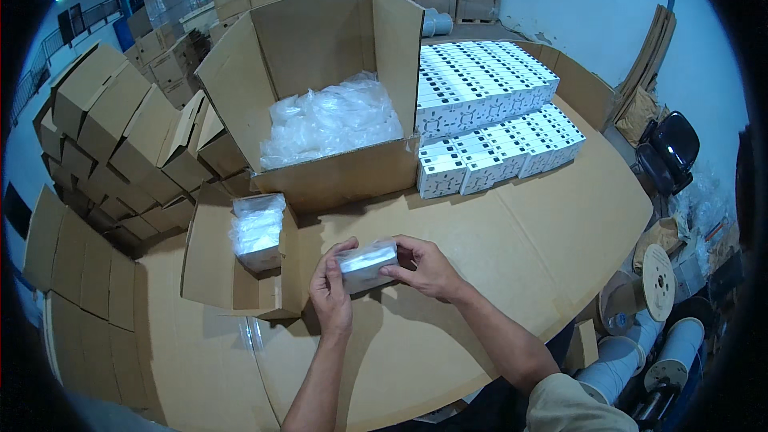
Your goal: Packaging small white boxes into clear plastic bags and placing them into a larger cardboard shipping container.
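Between my two hands is a small white box [366,269] in clear plastic wrap, held above the cardboard-covered table [496,248]. My left hand [329,284] grips its left end, fingers behind and thumb in front. At the right end, my right hand [426,268] pinches it between thumb and fingers. Just left of my left hand stands an open brown carton [210,260], with several plastic-wrapped white boxes [258,232] in its far part. Beyond my hands, a large open carton [336,176] holds a heap of clear plastic bags [332,120].
Stacked rows of white printed boxes [488,84] cover the table's far right. Many brown cartons [120,128] are piled at the left. Cable spools [658,282] and a black chair [670,148] stand on the floor past the table's right edge.
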The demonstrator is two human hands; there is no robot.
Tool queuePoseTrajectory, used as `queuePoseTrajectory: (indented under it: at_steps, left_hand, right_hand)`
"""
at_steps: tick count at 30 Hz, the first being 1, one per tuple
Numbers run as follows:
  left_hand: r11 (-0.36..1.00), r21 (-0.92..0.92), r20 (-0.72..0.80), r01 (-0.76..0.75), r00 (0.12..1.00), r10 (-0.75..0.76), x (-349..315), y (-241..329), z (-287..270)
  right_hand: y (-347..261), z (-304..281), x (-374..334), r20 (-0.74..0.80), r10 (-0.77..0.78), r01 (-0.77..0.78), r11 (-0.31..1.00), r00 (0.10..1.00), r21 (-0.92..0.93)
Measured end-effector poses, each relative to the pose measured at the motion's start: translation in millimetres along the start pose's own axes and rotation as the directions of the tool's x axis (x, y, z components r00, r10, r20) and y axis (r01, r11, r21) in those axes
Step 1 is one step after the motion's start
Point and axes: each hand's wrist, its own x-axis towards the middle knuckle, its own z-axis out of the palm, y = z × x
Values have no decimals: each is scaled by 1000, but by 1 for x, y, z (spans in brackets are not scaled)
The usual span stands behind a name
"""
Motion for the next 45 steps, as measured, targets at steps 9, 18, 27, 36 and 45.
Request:
queuePoseTrajectory:
  at_steps: [9,18,27,36,45]
  left_hand:
    - [979,141,55,146,986,-155,0,13,-4]
    - [984,123,112,126,984,-139,4,14,-13]
    - [982,145,-9,122,993,-122,-2,19,-4]
    - [984,3,-140,177,975,-175,-3,5,3]
    - [992,-55,-145,117,982,-124,-3,8,8]
  right_hand:
    - [-1,-5,-1,-36,46,-45,998,998,32]
    - [-8,-15,-1,-12,-120,119,990,993,-82]
    - [-5,-9,0,-108,-285,256,940,952,-224]
    - [13,3,3,-167,-86,115,979,982,171]
    - [-5,-11,-3,14,-320,320,947,947,-36]
